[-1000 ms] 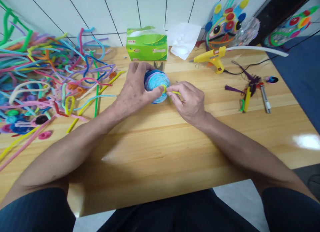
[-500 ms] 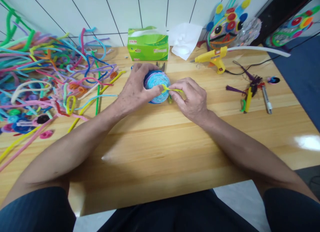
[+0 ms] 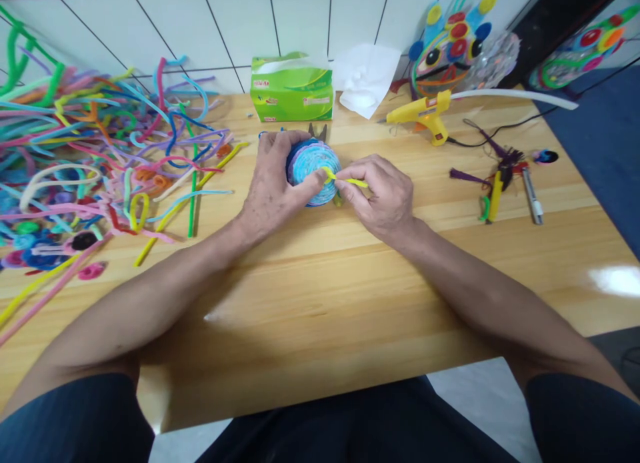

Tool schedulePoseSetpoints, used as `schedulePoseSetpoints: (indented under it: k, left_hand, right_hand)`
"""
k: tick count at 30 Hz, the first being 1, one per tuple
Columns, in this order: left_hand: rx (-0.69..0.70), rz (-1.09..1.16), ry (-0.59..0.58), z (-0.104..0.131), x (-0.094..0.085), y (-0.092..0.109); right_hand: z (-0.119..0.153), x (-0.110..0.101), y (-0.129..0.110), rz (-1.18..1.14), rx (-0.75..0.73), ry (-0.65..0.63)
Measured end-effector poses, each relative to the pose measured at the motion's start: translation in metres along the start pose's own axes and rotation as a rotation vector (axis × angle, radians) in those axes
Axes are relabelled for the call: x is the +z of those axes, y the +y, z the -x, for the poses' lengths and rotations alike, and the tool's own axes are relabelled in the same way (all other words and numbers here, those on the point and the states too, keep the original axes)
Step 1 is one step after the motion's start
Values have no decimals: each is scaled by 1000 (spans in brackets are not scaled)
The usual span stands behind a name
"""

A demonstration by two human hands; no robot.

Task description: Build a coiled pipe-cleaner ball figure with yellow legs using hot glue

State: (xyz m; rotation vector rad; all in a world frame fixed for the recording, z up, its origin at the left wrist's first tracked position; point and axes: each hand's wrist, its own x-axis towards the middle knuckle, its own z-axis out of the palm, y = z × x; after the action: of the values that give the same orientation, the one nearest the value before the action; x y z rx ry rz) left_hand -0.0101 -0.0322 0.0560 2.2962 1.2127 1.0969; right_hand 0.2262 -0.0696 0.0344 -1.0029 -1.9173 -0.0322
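Note:
A round coil (image 3: 311, 158) of light blue, purple and dark blue pipe cleaner rests near the middle of the wooden table. My left hand (image 3: 280, 173) wraps around its left side, thumb laid across the face. That thumb presses one end of a yellow pipe cleaner (image 3: 357, 182) onto the coil's front. My right hand (image 3: 381, 191) pinches the same yellow pipe cleaner between thumb and forefinger, just right of the coil. Behind the coil lie pliers (image 3: 319, 132), mostly hidden by it and showing only their jaws.
A heap of colourful pipe cleaners (image 3: 100, 150) covers the left side. A green tissue pack (image 3: 291, 93) and white paper (image 3: 364, 83) stand by the tiled wall. At the right are a yellow glue gun (image 3: 425, 115), a decorated mask-like craft (image 3: 453, 56) and a marker (image 3: 533, 196).
Both hands keep their grip on the coil and the yellow pipe cleaner, with barely any finger movement. The whole view has shifted slightly.

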Motion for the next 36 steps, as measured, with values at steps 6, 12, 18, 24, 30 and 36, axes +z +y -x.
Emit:
schedulePoseSetpoints:
  k: [6,12,18,24,30,36]
  left_hand:
    - [-54,26,83,12,11,6]
    - [-5,30,140,14,16,3]
    - [-66,67,31,5,3,3]
    - [-114,81,-114,-11,-16,1]
    - [-73,80,-197,-19,-27,-3]
    - [-34,79,-286,-21,-33,-5]
  right_hand:
    - [1,3,-7,-25,52,25]
    - [2,6,-14,-67,87,19]
    - [3,7,-12,-80,99,9]
    - [5,9,-10,-38,63,8]
    - [5,8,-12,-49,-7,14]
    - [4,8,-11,-60,-49,16]
